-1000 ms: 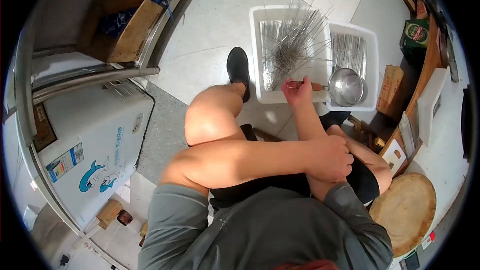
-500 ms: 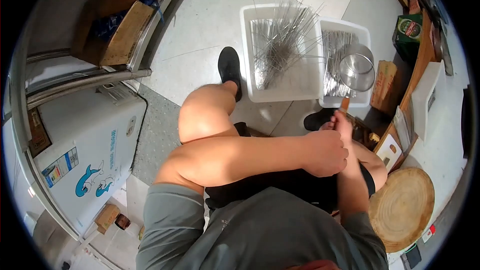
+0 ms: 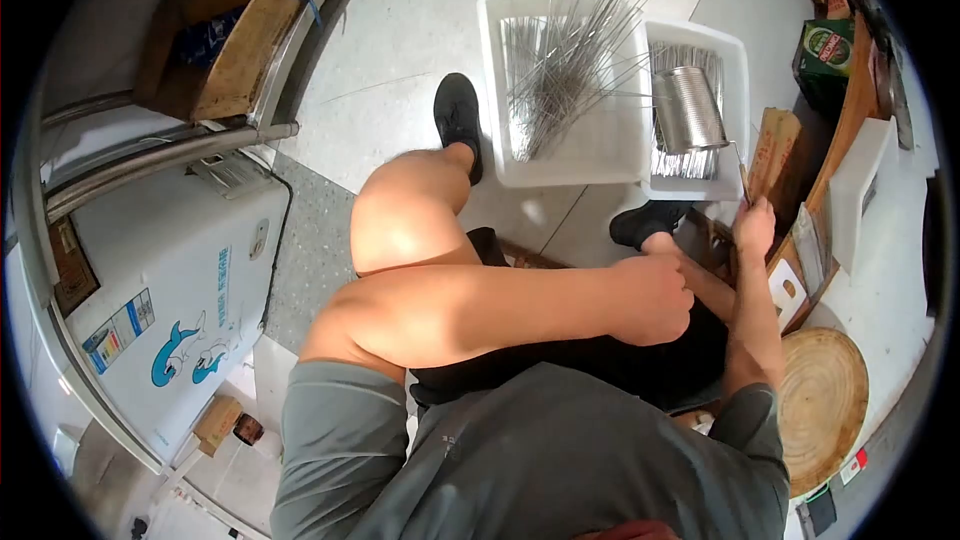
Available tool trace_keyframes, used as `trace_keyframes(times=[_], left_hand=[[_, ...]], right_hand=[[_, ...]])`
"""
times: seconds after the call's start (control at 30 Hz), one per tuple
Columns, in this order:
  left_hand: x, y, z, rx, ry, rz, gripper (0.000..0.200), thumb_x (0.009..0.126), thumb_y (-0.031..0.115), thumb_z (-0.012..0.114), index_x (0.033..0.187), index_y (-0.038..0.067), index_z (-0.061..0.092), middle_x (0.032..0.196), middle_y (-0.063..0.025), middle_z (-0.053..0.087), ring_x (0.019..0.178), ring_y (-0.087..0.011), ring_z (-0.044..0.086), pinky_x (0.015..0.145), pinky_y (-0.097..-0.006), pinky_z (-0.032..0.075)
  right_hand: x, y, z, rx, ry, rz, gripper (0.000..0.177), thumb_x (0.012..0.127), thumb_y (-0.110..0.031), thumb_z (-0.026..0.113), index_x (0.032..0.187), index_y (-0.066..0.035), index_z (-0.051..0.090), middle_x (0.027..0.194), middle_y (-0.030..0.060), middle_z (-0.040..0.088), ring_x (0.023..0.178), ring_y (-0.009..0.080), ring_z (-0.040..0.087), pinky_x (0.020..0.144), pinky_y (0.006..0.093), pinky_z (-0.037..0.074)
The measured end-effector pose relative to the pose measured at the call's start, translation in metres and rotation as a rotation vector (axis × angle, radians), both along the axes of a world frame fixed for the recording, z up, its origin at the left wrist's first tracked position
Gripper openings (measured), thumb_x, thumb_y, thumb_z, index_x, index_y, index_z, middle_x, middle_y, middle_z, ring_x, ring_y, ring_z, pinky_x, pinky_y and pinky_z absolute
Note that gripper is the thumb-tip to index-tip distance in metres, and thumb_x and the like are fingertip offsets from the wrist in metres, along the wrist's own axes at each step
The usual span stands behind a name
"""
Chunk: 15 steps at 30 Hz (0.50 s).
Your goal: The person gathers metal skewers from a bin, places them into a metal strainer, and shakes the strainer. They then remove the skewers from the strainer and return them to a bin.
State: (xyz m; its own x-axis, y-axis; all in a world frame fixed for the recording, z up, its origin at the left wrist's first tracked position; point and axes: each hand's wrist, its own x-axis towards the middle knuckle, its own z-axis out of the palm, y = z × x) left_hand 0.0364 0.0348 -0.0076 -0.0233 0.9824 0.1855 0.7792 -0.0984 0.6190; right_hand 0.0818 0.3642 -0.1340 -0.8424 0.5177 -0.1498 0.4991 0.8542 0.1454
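Observation:
My right hand (image 3: 755,227) is closed around the handle of a cylindrical metal strainer (image 3: 690,110). The strainer lies tilted on its side over the right white bin (image 3: 742,115), above thin metal skewers (image 3: 684,164) lined up inside. My left hand (image 3: 655,298) is a fist held over my lap; whatever it holds, if anything, is hidden. In the left white bin (image 3: 487,90), a loose bundle of metal skewers (image 3: 575,65) sticks up, fanned in many directions, some crossing toward the right bin.
A round wooden board (image 3: 822,410) stands at my right. Beyond it are a cardboard piece (image 3: 775,150) and a green box (image 3: 825,55). On my left are a white freezer (image 3: 180,290) and a rack holding an open cardboard box (image 3: 240,55). My shoes (image 3: 457,115) flank the bins.
My right hand has moved right and away from my left fist. The strainer has turned from showing its round open end to lying sideways. My left fist has barely moved.

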Motion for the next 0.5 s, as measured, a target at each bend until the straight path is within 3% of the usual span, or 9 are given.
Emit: trace_keyframes(times=[0.1, 0.17, 0.23, 0.33, 0.43, 0.47, 0.5], left_hand=[[-0.002, -0.001, 0.001, 0.026, -0.025, 0.049, 0.014, 0.073, 0.018, 0.055, 0.065, 0.009, 0.063, 0.071, -0.0031, 0.059, 0.068, -0.0201, 0.057, 0.065, -0.0330, 0.041], [-0.001, -0.002, 0.001, 0.036, -0.054, 0.086, 0.015, 0.073, 0.019, 0.055, 0.063, 0.010, 0.062, 0.069, -0.0024, 0.058, 0.066, -0.0195, 0.056, 0.063, -0.0327, 0.040], [0.001, -0.001, 0.000, 0.056, -0.049, 0.079, 0.016, 0.073, 0.019, 0.055, 0.062, 0.008, 0.061, 0.068, -0.0037, 0.057, 0.064, -0.0199, 0.056, 0.061, -0.0329, 0.039], [-0.006, -0.003, 0.001, 0.064, 0.027, 0.063, 0.017, 0.073, 0.019, 0.055, 0.065, 0.006, 0.062, 0.067, -0.0058, 0.057, 0.064, -0.0203, 0.056, 0.060, -0.0332, 0.039], [-0.009, -0.007, 0.003, 0.007, -0.031, 0.057, 0.017, 0.074, 0.019, 0.055, 0.068, 0.006, 0.063, 0.069, -0.0064, 0.058, 0.065, -0.0211, 0.056, 0.061, -0.0336, 0.039], [-0.009, -0.008, 0.003, 0.012, -0.047, 0.077, 0.017, 0.074, 0.019, 0.055, 0.068, 0.005, 0.063, 0.069, -0.0065, 0.058, 0.065, -0.0213, 0.056, 0.061, -0.0337, 0.039], [-0.010, -0.009, 0.003, 0.015, -0.063, 0.098, 0.017, 0.074, 0.019, 0.055, 0.069, 0.005, 0.064, 0.069, -0.0067, 0.058, 0.065, -0.0215, 0.056, 0.062, -0.0338, 0.039]], right_hand=[[-0.020, -0.074, 0.004, -0.296, 0.272, 0.414, 0.023, 0.076, -0.011, 0.064, 0.097, -0.001, 0.058, 0.100, 0.0183, 0.060, 0.095, 0.0371, 0.057, 0.084, 0.0439, 0.047], [-0.032, -0.120, -0.010, -0.429, 0.228, 0.667, 0.027, 0.075, -0.012, 0.066, 0.100, -0.003, 0.059, 0.100, 0.0167, 0.060, 0.094, 0.0359, 0.057, 0.083, 0.0421, 0.048], [-0.048, -0.152, -0.038, -0.462, 0.162, 0.638, 0.041, 0.074, -0.016, 0.068, 0.110, -0.002, 0.055, 0.111, 0.0169, 0.056, 0.104, 0.0346, 0.053, 0.089, 0.0412, 0.044], [-0.084, -0.166, -0.069, -0.301, 0.055, 0.599, 0.062, 0.073, -0.023, 0.071, 0.124, 0.001, 0.046, 0.129, 0.0175, 0.045, 0.121, 0.0335, 0.042, 0.101, 0.0421, 0.033], [-0.115, -0.179, -0.077, -0.156, -0.182, 0.593, 0.080, 0.073, -0.036, 0.071, 0.133, 0.003, 0.036, 0.142, 0.0168, 0.032, 0.133, 0.0319, 0.026, 0.110, 0.0423, 0.020], [-0.125, -0.182, -0.078, -0.031, -0.358, 0.610, 0.089, 0.075, -0.049, 0.066, 0.139, 0.002, 0.030, 0.147, 0.0153, 0.026, 0.138, 0.0295, 0.019, 0.112, 0.0423, 0.014], [-0.134, -0.183, -0.077, -0.001, -0.406, 0.619, 0.091, 0.076, -0.052, 0.064, 0.140, 0.002, 0.028, 0.148, 0.0150, 0.024, 0.138, 0.0291, 0.018, 0.113, 0.0423, 0.013]])
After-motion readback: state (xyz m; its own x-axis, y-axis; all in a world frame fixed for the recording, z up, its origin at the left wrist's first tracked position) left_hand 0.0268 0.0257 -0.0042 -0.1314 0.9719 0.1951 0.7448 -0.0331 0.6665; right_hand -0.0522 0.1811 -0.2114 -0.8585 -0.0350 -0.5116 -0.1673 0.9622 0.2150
